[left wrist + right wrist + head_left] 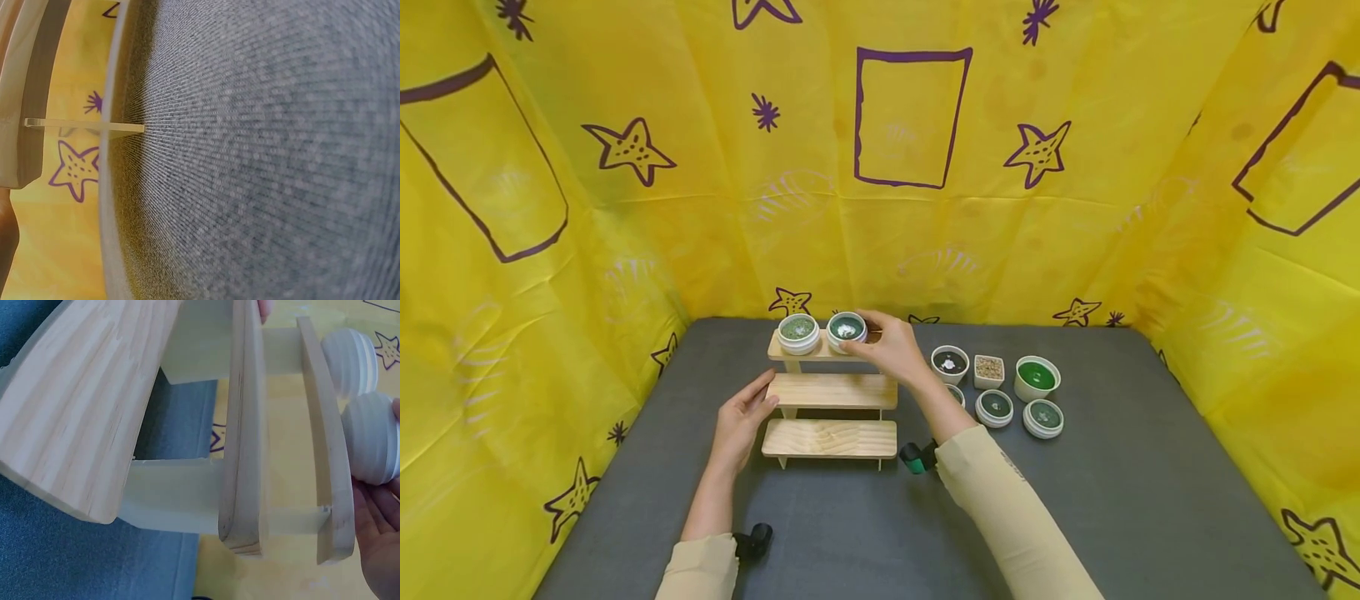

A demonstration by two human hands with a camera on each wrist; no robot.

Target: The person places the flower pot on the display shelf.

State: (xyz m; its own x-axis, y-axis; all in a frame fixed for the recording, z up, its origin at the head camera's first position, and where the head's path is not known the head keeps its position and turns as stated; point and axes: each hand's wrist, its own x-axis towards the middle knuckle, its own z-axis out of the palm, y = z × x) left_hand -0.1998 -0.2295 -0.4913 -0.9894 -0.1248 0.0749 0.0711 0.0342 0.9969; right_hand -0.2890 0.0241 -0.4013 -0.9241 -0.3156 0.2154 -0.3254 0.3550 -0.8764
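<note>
One cup (847,327), pinched by the right hand (891,346), sits atop the rack (831,390) beside a second cup (798,333); the left hand (739,425) grips the rack's left end. A sideways nudge or rack tug could topple either cup.

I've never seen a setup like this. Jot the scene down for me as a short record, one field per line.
Left hand: holds the left end of the wooden stand's middle shelf
Right hand: pinches the right bowl, top shelf
Beside it: left bowl, green contents
Right of stand: square dish, five round containers
Surface: grey table
Backdrop: yellow cloth, purple drawings
</note>
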